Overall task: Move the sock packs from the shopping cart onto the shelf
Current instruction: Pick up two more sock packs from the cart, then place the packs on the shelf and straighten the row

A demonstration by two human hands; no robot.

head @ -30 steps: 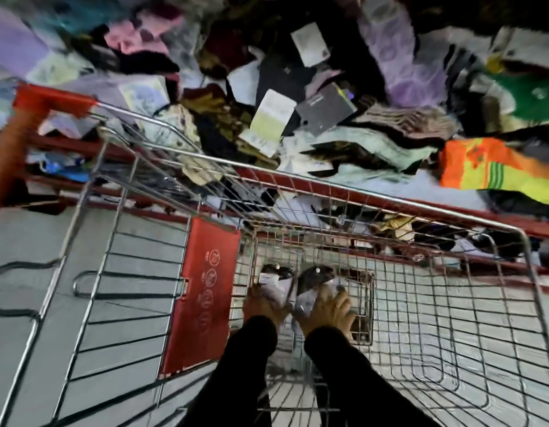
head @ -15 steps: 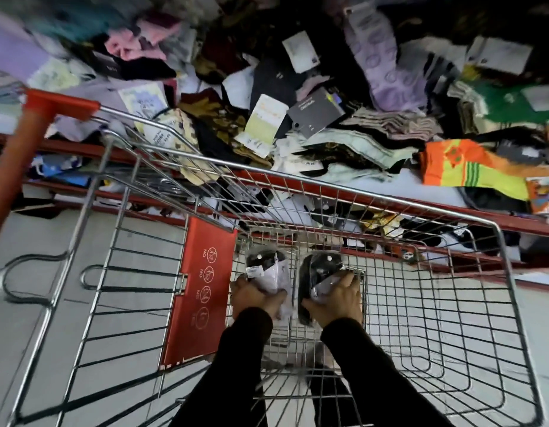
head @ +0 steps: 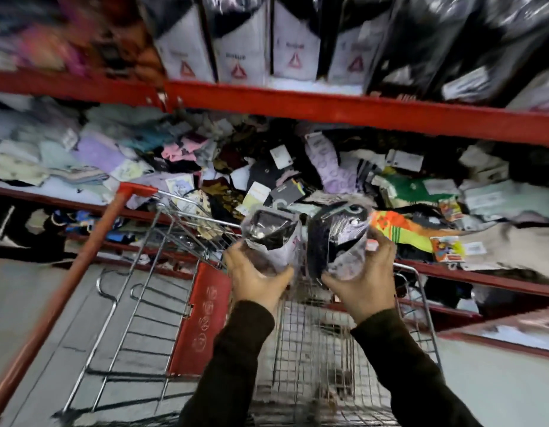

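My left hand grips a sock pack, dark socks in a clear bag with a white card. My right hand grips a second sock pack of the same kind. Both packs are held upright, side by side, above the wire shopping cart and in front of the middle shelf. The red-edged shelf above holds a row of upright black and white sock packs. The picture is blurred by motion.
The middle shelf carries a loose heap of mixed socks, including an orange and green pair. The cart's red handle runs down the left, and its red child-seat flap stands left of my arms. Grey floor lies below.
Both hands have lifted the two packs out of the cart basket to shelf height. The view has tilted up, showing the upper shelf.
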